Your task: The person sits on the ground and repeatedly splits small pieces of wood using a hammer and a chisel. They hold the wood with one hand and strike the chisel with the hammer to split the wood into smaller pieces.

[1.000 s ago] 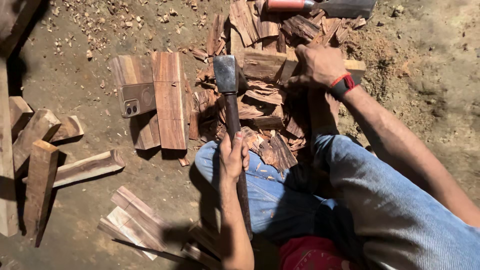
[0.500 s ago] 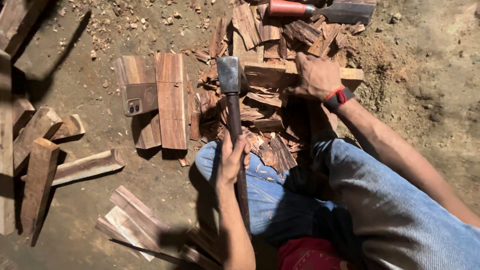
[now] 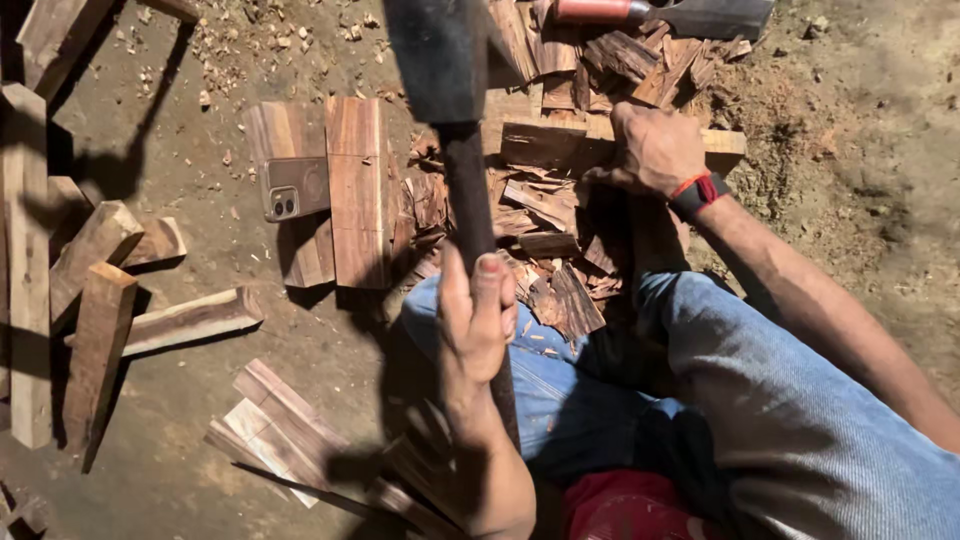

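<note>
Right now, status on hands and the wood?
Left hand gripping raised hatchet. Right hand pinning wood block on the chip pile. Phone on planks beside, clear.

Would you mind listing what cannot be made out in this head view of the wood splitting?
- Hatchet: its head is blurred and cut off by the top edge, so the blade edge cannot be seen.
- Handle end: hidden behind the left hand and forearm.
- Wood block: its right part is covered by the right hand.
- Second tool at the top: cut off by the frame edge.
- Phone on the planks: details too small.
</note>
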The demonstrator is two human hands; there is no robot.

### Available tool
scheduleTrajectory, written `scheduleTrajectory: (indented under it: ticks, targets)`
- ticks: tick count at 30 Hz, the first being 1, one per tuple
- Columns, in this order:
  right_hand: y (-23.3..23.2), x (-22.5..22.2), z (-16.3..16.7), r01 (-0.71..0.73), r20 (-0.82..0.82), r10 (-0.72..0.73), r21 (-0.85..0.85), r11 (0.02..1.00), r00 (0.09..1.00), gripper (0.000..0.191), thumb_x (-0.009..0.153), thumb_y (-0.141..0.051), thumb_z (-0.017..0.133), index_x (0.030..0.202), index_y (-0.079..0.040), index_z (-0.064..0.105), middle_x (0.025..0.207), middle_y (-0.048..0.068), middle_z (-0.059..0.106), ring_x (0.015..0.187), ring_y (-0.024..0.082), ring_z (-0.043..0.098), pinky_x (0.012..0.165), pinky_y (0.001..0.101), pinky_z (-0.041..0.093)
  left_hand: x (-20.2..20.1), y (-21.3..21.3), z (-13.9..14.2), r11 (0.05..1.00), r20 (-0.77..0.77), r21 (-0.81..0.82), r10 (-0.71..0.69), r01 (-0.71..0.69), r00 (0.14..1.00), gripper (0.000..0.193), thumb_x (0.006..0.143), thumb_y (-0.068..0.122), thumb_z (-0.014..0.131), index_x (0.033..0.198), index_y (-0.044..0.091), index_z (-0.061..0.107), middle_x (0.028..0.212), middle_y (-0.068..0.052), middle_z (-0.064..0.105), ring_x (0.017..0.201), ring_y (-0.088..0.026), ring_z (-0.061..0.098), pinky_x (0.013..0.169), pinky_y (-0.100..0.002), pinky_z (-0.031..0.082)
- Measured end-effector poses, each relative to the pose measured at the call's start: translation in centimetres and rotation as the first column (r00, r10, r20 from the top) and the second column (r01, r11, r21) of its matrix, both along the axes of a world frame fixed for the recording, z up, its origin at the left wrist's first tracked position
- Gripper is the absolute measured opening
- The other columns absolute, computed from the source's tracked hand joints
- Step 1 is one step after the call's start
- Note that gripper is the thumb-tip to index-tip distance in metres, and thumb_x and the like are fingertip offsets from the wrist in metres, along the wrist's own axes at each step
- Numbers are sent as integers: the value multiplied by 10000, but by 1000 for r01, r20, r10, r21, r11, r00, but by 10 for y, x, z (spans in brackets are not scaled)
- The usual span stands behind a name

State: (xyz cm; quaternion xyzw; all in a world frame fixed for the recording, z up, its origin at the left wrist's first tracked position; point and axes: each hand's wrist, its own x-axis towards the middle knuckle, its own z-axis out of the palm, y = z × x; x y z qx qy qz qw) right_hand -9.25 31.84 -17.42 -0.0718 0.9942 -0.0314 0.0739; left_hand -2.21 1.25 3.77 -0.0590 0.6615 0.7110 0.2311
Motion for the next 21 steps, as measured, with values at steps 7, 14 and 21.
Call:
scheduleTrajectory:
  ticks: [7,14,21]
  targets:
    - [-1,0,0,-9,1,10,-125,992,1000,570,771,-478,814,1065,-92,515,767,69,638,671,269,646,572,410,501,-7,40,-44,991,300,-117,-24,62,954,256,1069,351,453,1280,220,391,640,32,441,437,-57,437,344,-227,378]
    - [-1,-8,5,249,215,-169,-431,867,962,555,815,-538,792,1055,-84,581,771,72,645,728,291,671,580,420,515,-11,18,11,997,-42,-79,-7,4,999,350,1105,407,464,1154,61,440,693,36,462,496,-59,444,378,-225,380]
    - [1,-9,6,36,116,-16,-173,984,993,669,681,-459,897,1107,-102,526,775,75,653,696,300,675,570,434,513,-9,41,-20,998,190,-53,-19,29,982,319,1070,386,492,1140,77,457,653,46,408,483,-53,408,385,-223,336]
